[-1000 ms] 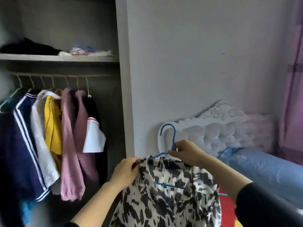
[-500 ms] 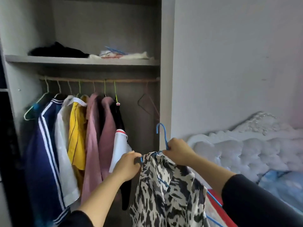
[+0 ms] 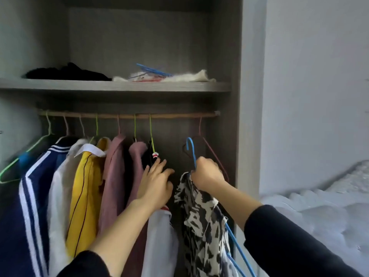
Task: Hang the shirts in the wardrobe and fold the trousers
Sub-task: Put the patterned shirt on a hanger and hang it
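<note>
A black-and-white patterned shirt (image 3: 201,220) hangs from a blue wire hanger (image 3: 191,151). My right hand (image 3: 206,173) grips that hanger just below its hook, under the wooden rail (image 3: 175,115) at the wardrobe's right end. My left hand (image 3: 156,182) has straight fingers resting on the dark garment (image 3: 148,158) at the right end of the hung row. The row on the rail holds a navy striped jacket (image 3: 30,206), a white shirt (image 3: 58,196), a yellow shirt (image 3: 85,196) and pink tops (image 3: 115,176).
An empty pink hanger (image 3: 211,150) hangs at the rail's right end, just behind the blue hook. The shelf (image 3: 119,86) above carries black cloth (image 3: 65,73), white cloth and spare blue hangers (image 3: 152,70). A white tufted headboard (image 3: 327,206) stands at the right.
The view has swung left onto the wardrobe. My right hand has lifted the hanger with the patterned shirt up toward the rail. My left hand let go of the shirt and now touches the hung clothes.
</note>
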`<state>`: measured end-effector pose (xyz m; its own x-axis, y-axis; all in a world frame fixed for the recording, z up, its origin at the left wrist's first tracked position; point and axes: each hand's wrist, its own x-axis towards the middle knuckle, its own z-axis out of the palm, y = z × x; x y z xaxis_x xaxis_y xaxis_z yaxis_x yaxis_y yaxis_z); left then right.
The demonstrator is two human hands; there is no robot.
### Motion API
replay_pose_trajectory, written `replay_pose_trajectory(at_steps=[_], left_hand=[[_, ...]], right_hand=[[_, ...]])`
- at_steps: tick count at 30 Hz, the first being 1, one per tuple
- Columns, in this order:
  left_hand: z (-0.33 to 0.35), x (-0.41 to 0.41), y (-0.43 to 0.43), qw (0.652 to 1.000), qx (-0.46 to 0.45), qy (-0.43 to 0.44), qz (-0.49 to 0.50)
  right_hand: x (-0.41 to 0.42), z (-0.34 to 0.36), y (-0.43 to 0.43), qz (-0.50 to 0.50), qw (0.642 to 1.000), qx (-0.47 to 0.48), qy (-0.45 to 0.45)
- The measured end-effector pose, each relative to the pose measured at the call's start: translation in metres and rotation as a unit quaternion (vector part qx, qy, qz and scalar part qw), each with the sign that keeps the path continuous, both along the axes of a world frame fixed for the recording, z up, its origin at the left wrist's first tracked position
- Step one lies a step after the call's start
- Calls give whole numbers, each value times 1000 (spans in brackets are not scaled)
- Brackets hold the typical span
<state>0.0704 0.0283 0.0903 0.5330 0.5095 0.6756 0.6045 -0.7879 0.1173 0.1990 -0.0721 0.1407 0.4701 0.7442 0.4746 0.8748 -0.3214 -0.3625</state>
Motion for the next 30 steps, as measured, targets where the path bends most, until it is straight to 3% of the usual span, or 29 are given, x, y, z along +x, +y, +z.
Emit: replay_pose_trajectory(at_steps=[6,15,21,30], left_hand=[[38,14,72,999,31,-6,-7],[74,31,159,994,15,73,-84],[70,23,182,990,8,52,-128],[62,24,190,989,29,35,-144]], right_hand=[[17,31,82,-37,998,51,-11],[43,71,188,-98,990,101,7],[54,89,230,-91,984,147,31],[66,67,269,-90,990,95,44]])
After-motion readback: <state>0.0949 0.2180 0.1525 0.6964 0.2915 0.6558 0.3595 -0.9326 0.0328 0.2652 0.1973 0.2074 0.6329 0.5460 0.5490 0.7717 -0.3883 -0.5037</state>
